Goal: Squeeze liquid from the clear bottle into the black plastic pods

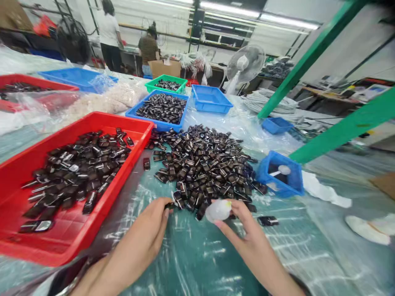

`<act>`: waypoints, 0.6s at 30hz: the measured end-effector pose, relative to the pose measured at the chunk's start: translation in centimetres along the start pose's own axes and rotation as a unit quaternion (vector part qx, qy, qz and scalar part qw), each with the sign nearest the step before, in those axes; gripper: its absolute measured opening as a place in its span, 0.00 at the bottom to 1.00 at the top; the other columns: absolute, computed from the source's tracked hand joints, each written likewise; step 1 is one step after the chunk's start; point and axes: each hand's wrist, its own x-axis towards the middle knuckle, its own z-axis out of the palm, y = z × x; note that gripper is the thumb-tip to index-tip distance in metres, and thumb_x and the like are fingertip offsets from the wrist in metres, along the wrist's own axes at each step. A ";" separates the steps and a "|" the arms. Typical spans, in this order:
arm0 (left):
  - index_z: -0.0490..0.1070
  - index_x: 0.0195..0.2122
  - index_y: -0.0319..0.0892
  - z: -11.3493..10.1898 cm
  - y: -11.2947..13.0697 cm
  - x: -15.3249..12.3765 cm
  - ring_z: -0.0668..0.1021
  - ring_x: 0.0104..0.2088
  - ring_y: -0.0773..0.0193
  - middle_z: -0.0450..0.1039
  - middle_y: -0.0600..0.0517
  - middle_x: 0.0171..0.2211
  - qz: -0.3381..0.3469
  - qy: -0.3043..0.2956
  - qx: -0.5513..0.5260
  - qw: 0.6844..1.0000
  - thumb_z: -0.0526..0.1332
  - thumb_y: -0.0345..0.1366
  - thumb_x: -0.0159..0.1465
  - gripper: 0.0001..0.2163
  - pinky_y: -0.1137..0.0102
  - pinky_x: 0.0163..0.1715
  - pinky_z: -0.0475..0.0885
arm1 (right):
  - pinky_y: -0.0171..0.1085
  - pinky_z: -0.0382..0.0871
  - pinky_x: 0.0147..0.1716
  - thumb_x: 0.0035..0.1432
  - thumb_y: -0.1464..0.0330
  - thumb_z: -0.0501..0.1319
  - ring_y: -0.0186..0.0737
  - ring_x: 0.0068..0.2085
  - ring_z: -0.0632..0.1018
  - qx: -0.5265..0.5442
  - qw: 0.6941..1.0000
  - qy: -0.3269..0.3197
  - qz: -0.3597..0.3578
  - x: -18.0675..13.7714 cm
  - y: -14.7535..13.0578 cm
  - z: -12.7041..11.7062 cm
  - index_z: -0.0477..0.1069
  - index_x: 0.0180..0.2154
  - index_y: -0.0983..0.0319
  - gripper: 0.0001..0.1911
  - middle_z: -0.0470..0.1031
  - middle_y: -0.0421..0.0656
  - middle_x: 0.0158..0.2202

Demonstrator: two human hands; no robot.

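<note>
A large heap of small glossy black parts (203,164) lies on the plastic-covered green table. My left hand (148,234) pinches one small black part (170,205) at the heap's near edge. My right hand (247,236) is closed on a small translucent white bottle (218,210) with a yellowish tip, held just in front of the heap. A red tray (18,246) to the left holds many of the same black parts. One loose black part (268,220) lies to the right of my right hand.
A small blue bin (281,187) with a white object stands right of the heap. Blue trays (210,98), a green tray (166,83) and bags of parts sit behind. Green frame beams (311,53) cross at right. White cloths (367,228) lie at right. Two people stand far back.
</note>
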 end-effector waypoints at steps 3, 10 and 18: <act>0.60 0.44 0.45 -0.2 0.5 -0.4 0.73 0.31 0.63 0.69 0.54 0.31 0.021 0.012 0.008 1.000 0.43 0.38 0.71 0.09 0.70 0.32 0.69 | 0.44 0.67 0.49 0.62 0.62 0.58 0.44 0.51 0.72 0.010 1.000 0.015 -0.018 -0.2 -0.4 0.1 0.61 0.48 0.49 0.12 0.71 0.41 0.46; 0.58 0.25 0.44 -0.3 0.7 -0.4 0.66 0.21 0.68 0.59 0.58 0.20 0.076 0.039 0.044 0.995 0.51 0.36 0.67 0.12 0.74 0.22 0.61 | 0.33 0.70 0.34 0.62 0.55 0.57 0.36 0.35 0.75 0.108 0.993 0.016 0.048 -0.9 -2.1 -0.5 0.63 0.48 0.48 0.13 0.73 0.37 0.37; 0.63 0.27 0.43 -0.6 1.0 -0.7 0.68 0.24 0.65 0.62 0.56 0.23 0.095 0.047 0.050 0.993 0.54 0.37 0.66 0.11 0.72 0.24 0.63 | 0.31 0.67 0.27 0.57 0.48 0.59 0.35 0.29 0.73 0.133 0.989 -0.033 0.062 -1.9 -3.6 -0.8 0.69 0.46 0.47 0.18 0.76 0.36 0.32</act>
